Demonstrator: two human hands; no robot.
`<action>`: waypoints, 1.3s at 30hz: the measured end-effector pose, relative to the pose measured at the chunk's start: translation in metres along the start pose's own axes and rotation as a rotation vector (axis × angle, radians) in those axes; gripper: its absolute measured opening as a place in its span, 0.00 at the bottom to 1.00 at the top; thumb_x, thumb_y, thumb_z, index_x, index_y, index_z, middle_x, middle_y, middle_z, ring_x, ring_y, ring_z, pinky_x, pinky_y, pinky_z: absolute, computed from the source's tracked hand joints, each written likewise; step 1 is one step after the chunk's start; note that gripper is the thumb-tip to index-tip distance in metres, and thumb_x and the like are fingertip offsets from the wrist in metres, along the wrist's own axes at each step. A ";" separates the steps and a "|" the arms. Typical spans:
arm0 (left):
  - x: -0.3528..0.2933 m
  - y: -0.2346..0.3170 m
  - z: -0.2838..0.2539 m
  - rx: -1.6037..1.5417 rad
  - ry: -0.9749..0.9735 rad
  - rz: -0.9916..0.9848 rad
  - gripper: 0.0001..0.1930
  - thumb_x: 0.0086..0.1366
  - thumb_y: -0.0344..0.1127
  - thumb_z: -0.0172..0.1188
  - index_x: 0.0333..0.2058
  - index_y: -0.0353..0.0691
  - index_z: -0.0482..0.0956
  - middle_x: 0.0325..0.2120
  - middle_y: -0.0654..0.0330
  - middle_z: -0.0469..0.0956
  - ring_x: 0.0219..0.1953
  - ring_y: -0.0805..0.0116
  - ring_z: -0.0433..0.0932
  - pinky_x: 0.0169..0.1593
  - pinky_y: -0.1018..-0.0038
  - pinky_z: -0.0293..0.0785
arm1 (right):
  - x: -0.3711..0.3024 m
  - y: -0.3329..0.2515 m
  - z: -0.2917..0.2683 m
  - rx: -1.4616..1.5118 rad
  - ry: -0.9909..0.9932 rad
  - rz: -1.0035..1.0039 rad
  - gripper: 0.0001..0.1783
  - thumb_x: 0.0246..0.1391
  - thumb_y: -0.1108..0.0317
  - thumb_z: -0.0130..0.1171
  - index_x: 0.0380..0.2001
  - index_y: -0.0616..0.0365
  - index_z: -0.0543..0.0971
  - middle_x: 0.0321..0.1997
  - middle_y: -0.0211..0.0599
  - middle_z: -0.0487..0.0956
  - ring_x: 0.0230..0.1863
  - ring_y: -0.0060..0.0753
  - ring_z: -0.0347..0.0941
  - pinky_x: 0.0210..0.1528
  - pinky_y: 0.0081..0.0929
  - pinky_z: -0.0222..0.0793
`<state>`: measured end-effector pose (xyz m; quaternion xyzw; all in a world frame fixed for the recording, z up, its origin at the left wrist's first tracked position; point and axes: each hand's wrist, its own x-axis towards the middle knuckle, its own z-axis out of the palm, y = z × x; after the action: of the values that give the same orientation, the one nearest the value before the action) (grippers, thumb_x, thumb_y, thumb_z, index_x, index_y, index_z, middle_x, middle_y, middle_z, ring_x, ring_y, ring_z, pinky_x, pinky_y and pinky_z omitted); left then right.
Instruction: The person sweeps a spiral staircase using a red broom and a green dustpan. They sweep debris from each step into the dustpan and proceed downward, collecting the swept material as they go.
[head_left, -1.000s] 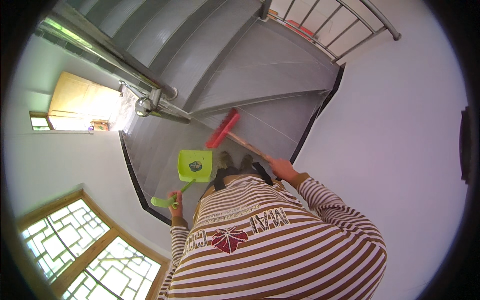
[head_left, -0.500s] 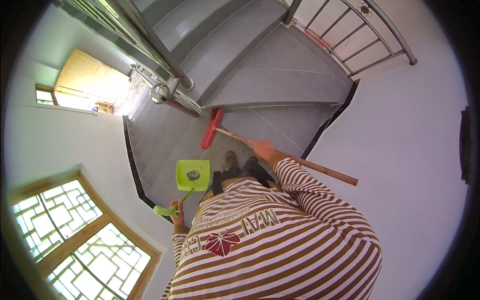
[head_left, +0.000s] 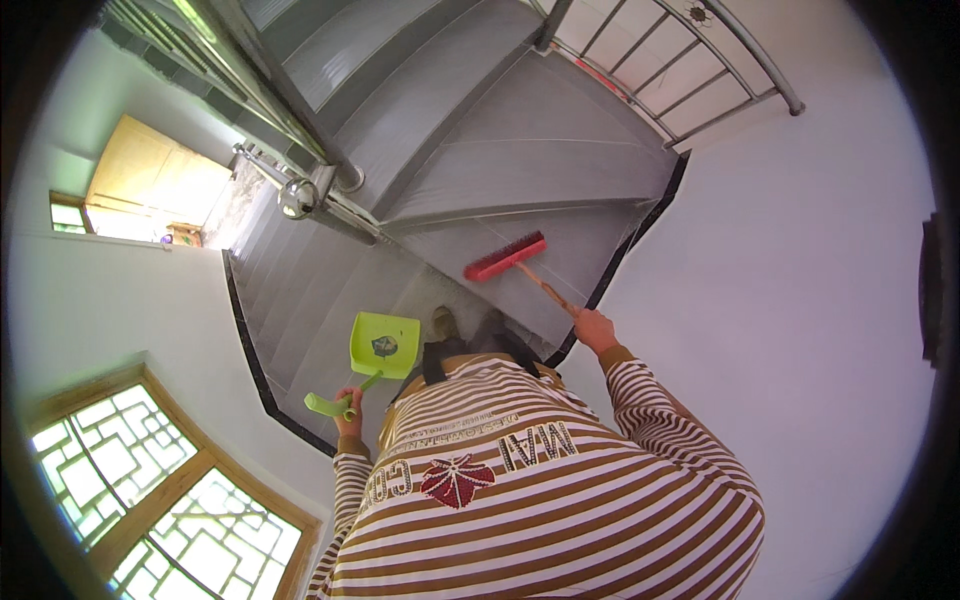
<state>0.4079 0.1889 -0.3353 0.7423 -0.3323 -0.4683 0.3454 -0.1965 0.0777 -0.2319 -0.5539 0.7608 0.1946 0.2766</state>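
In my right hand [head_left: 594, 328] is the wooden handle of a red broom [head_left: 506, 256], the fingers closed around it. The broom head with its dark bristles lies over the grey stair tread to the right of centre, its bristles turned away from me. My left hand [head_left: 349, 402] grips the handle of a lime-green dustpan [head_left: 385, 343]. The pan hangs in front of that hand, left of my feet, with its open side facing away from me; a dark printed patch marks its inside. Part of the broom handle is hidden behind my right hand and sleeve.
Grey stairs [head_left: 420, 90] rise ahead, and more steps [head_left: 290, 300] descend on the left. A metal railing post with a round knob [head_left: 297, 198] stands between them. Another railing [head_left: 680, 60] is at the far right. White walls flank both sides; a wood-framed window [head_left: 165, 480] is lower left.
The broom has swung to the right and turned, from beside the railing post to the tread on the right. My right hand has moved right with it; the dustpan has barely shifted.
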 end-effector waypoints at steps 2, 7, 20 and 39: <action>0.007 0.006 0.009 0.006 -0.017 0.025 0.11 0.62 0.38 0.69 0.33 0.39 0.78 0.25 0.67 0.76 0.29 0.77 0.71 0.34 0.78 0.69 | -0.017 0.009 0.001 -0.023 0.028 -0.041 0.16 0.63 0.61 0.46 0.52 0.43 0.76 0.38 0.49 0.83 0.41 0.55 0.81 0.41 0.54 0.76; 0.009 0.033 0.023 0.033 -0.072 0.085 0.10 0.63 0.37 0.68 0.32 0.39 0.79 0.24 0.68 0.75 0.28 0.78 0.70 0.33 0.79 0.68 | -0.031 -0.005 0.004 0.060 0.070 -0.168 0.18 0.62 0.60 0.48 0.55 0.41 0.74 0.36 0.47 0.83 0.39 0.55 0.80 0.39 0.53 0.75; -0.003 0.068 0.046 0.134 -0.116 0.180 0.10 0.63 0.37 0.68 0.31 0.37 0.80 0.22 0.67 0.74 0.26 0.77 0.69 0.32 0.76 0.68 | 0.047 0.026 0.010 0.145 0.036 -0.088 0.19 0.63 0.59 0.45 0.55 0.45 0.76 0.47 0.46 0.82 0.48 0.55 0.79 0.46 0.53 0.74; -0.004 0.096 0.087 0.029 -0.285 0.116 0.09 0.64 0.37 0.67 0.31 0.41 0.76 0.21 0.69 0.72 0.23 0.80 0.66 0.27 0.80 0.63 | 0.063 0.134 0.018 0.368 0.281 0.252 0.20 0.65 0.58 0.44 0.42 0.58 0.81 0.43 0.51 0.83 0.48 0.56 0.79 0.49 0.51 0.75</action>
<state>0.3097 0.1223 -0.2822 0.6528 -0.4270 -0.5433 0.3105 -0.3346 0.0841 -0.2869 -0.4165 0.8774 0.0072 0.2381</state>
